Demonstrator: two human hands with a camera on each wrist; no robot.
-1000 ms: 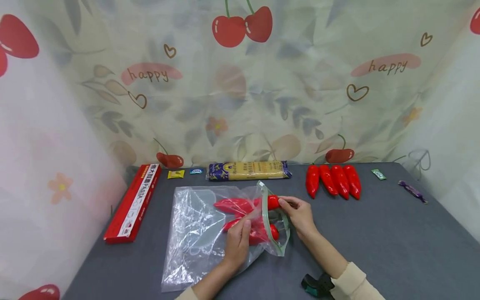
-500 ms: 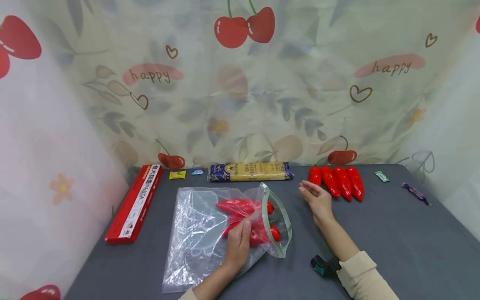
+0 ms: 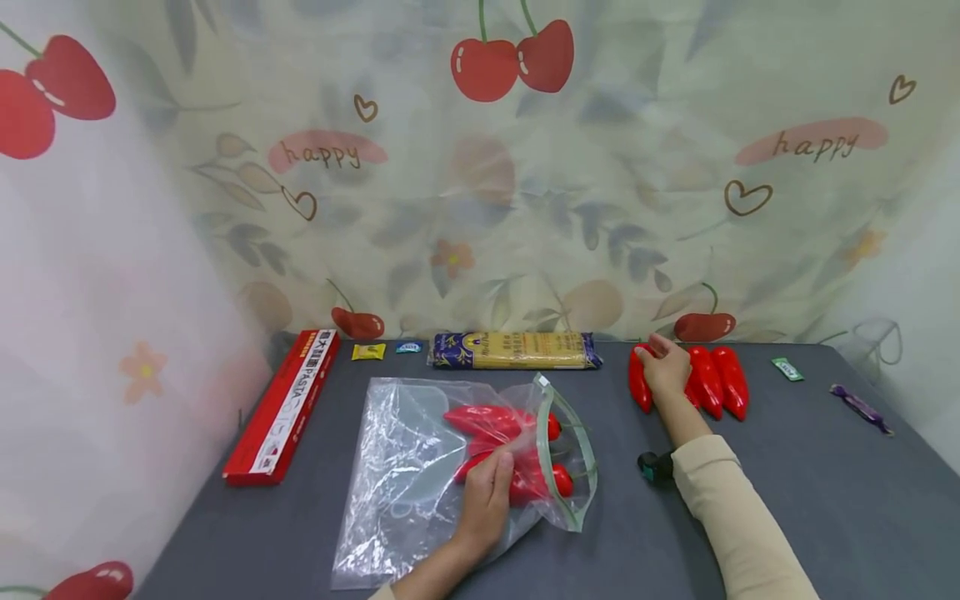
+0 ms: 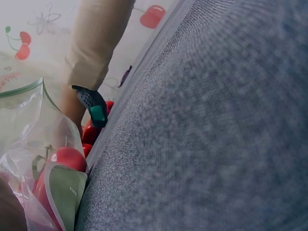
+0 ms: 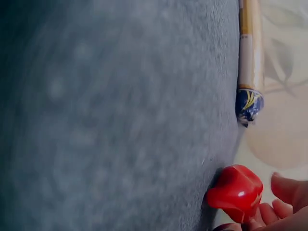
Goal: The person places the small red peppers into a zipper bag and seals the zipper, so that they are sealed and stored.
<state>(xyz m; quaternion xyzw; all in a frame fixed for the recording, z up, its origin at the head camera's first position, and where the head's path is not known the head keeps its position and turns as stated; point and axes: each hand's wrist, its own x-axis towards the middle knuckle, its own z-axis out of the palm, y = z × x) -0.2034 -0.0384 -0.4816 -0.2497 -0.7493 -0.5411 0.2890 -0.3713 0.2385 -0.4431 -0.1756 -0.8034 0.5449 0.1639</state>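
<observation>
My left hand (image 3: 483, 504) grips a clear zip bag (image 3: 405, 467), thumb on top and the other fingers showing through the plastic. Inside the bag lie several glossy red chili peppers (image 3: 487, 417), stems toward its green-edged mouth (image 3: 543, 467), which gapes to the right. At the back right, my right hand (image 3: 667, 371) is over a row of red peppers (image 3: 729, 383), fingertips at the top of the leftmost pepper (image 3: 639, 385). In the right wrist view, thumb and fingers stand apart right beside that pepper (image 5: 238, 192). The hand partly hides the second pepper.
A red pasta box (image 3: 281, 408) lies at the left. Along the back are a yellow packet (image 3: 368, 352), a small blue packet (image 3: 408, 347) and a spaghetti pack (image 3: 517, 351). A green packet (image 3: 787, 369) and a purple wrapped stick (image 3: 861, 409) lie at the right.
My right hand let go of a pepper at the bag's mouth and moved right and back to the row. That pepper now lies within the bag. My left hand has kept its hold.
</observation>
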